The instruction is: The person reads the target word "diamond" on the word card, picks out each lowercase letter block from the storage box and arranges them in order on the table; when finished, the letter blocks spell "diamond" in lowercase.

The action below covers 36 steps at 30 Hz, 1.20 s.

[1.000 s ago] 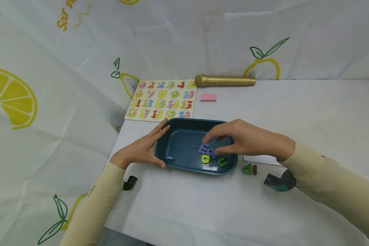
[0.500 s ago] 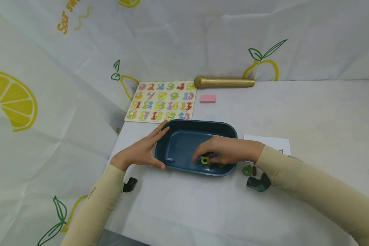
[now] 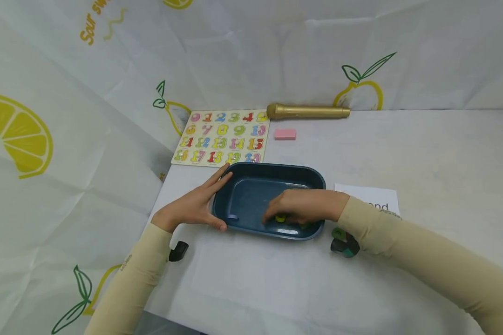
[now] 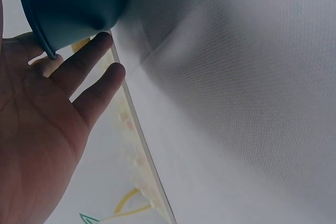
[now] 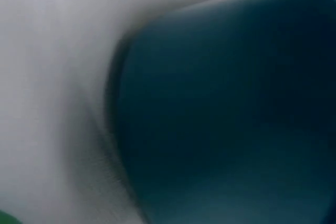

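In the head view, my left hand (image 3: 193, 204) spans the left end of a dark blue plastic tray (image 3: 247, 190), fingers straight along its far corner and thumb by the near rim. The left wrist view shows those fingers against the tray's outer wall. My right hand (image 3: 303, 204) reaches down into the tray's right half with bent fingers. Beneath it a yellow letter (image 3: 280, 217) shows in part, and other letters are covered, so what it holds is hidden. A small purple piece (image 3: 232, 217) stands near the tray's left end.
Behind the tray lie a number puzzle board (image 3: 220, 139), a gold microphone (image 3: 308, 111) and a pink block (image 3: 285, 134). Right of it, a white printed card (image 3: 369, 195) is partly under the sleeve. A green letter (image 3: 338, 233) lies near the right wrist's black camera (image 3: 345, 246).
My right hand has come down and slightly left over the letters, its fingers bending in. The purple letters there are now covered. My left hand and the tray have stayed put.
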Each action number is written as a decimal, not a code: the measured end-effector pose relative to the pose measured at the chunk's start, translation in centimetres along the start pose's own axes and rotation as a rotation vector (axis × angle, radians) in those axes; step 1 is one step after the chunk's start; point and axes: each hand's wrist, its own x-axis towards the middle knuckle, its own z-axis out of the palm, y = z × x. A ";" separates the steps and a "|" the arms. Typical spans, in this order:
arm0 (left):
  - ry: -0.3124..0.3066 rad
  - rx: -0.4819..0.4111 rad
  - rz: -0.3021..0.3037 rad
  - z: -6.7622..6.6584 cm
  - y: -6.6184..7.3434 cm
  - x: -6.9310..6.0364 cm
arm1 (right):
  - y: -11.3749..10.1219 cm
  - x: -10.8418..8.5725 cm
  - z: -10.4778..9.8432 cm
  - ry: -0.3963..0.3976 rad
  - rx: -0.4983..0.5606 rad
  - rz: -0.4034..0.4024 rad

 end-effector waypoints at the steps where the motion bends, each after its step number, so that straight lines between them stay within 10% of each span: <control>1: 0.001 0.000 0.002 0.0 0.0 0.0 | 0.0 0.0 0.1 0.002 -0.025 -0.004; 8: 0.001 0.000 -0.007 0.0 0.1 0.0 | 0.0 0.2 0.5 0.031 -0.139 -0.022; 14: -0.003 -0.012 -0.007 0.2 -0.1 0.1 | -0.5 -0.8 -0.4 0.222 -0.132 -0.066; 28: 0.003 -0.002 -0.009 0.2 -0.1 0.1 | -3.6 -6.1 -4.1 0.607 -0.191 -0.223; 36: -0.001 0.000 -0.009 0.1 -0.1 0.1 | -4.4 -9.7 -3.8 0.659 -0.280 -0.166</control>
